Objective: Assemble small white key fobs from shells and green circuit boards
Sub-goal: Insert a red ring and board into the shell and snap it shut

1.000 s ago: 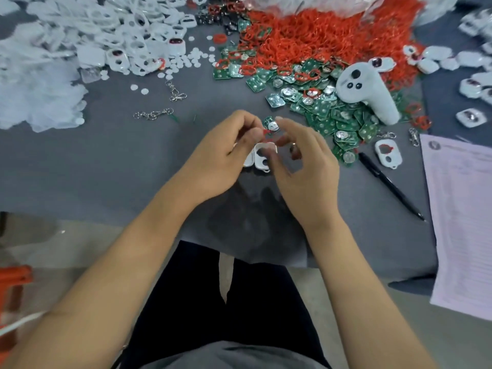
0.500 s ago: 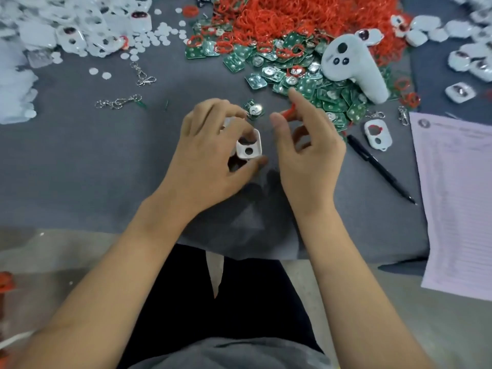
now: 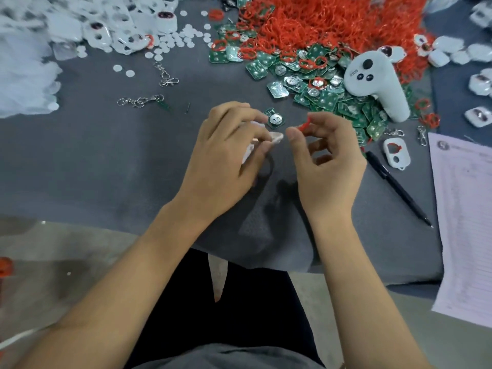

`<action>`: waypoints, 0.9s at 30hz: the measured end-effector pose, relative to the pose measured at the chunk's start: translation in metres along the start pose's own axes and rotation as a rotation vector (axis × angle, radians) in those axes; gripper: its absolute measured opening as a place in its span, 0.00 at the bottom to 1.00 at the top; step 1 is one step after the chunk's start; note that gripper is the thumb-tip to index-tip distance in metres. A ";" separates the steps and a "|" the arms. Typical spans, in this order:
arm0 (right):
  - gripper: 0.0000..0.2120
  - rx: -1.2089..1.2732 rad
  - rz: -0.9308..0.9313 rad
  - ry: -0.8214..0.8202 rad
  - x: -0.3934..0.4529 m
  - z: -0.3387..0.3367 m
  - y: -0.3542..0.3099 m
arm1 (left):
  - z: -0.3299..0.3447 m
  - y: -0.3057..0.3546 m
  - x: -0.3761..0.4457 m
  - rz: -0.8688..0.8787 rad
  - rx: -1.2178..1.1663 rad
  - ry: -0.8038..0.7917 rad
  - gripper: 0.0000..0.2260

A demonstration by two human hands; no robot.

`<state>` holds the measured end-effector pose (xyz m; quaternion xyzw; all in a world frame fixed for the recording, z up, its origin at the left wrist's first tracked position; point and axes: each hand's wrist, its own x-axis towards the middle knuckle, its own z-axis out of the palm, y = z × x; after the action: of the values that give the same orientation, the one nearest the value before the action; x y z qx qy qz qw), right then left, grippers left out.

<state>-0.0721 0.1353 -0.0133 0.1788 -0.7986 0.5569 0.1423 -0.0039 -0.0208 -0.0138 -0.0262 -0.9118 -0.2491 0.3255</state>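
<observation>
My left hand (image 3: 226, 155) grips a small white shell (image 3: 251, 147) over the grey cloth, its fingers curled round it so most of the shell is hidden. My right hand (image 3: 330, 166) pinches a thin red ring (image 3: 304, 126) between thumb and forefinger, a little to the right of the shell. A single green circuit board (image 3: 274, 119) with a silver disc lies on the cloth just beyond my fingertips. A heap of green boards (image 3: 319, 83) spreads at the upper right. White shells (image 3: 111, 30) pile up at the upper left.
A mound of red rings (image 3: 319, 20) fills the top. A white controller (image 3: 378, 81) lies on the boards. A white shell with a red ring (image 3: 395, 154), a black pen (image 3: 396, 187) and a printed sheet (image 3: 468, 222) sit right. Key chains (image 3: 141, 100) lie left.
My hands have drawn apart. The right hand lifted the red ring away from the shell, and the left hand turned the shell so its face no longer shows.
</observation>
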 end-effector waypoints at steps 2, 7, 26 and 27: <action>0.11 -0.018 -0.078 -0.038 0.003 0.002 -0.004 | -0.005 -0.003 -0.001 -0.133 -0.171 0.104 0.06; 0.12 -0.083 -0.275 -0.095 0.010 0.025 -0.012 | -0.012 -0.012 0.002 -0.584 -0.823 0.206 0.05; 0.09 0.032 -0.294 -0.094 0.014 0.061 -0.026 | -0.012 -0.020 0.002 -0.742 -1.179 0.326 0.08; 0.09 0.038 -0.287 -0.104 0.014 0.061 -0.026 | -0.011 -0.020 0.002 -0.746 -1.178 0.349 0.08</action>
<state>-0.0749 0.0679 -0.0062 0.3224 -0.7605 0.5356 0.1754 -0.0032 -0.0437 -0.0141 0.1560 -0.5089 -0.7948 0.2915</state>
